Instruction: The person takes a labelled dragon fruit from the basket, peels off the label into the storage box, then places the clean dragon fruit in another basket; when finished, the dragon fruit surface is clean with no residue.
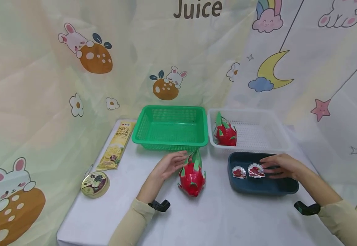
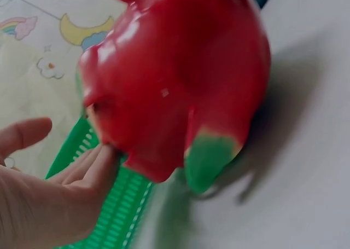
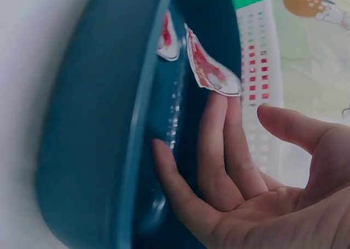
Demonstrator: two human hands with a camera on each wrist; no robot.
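A red dragon fruit (image 1: pixel 192 179) with green leaf tips lies on the white table in front of the green basket. Beside it is my left hand (image 1: pixel 171 165), its extended fingers reaching the fruit's side in the left wrist view, the thumb (image 2: pixel 24 137) standing apart. My right hand (image 1: pixel 281 166) reaches into the dark blue tray (image 1: pixel 264 189) with loosely spread fingers. At its fingertips is a dragon fruit sticker (image 3: pixel 210 71), tilted in the right wrist view, with no thumb against it. Another sticker (image 1: pixel 239 172) sits to its left in the tray.
Behind stand a green basket (image 1: pixel 169 147) and a white basket (image 1: pixel 276 145) with a second dragon fruit (image 1: pixel 226 136). A yellow pasta packet (image 1: pixel 117 145) and a round gold tin (image 1: pixel 95 184) lie on the left. A printed cloth hangs behind the table.
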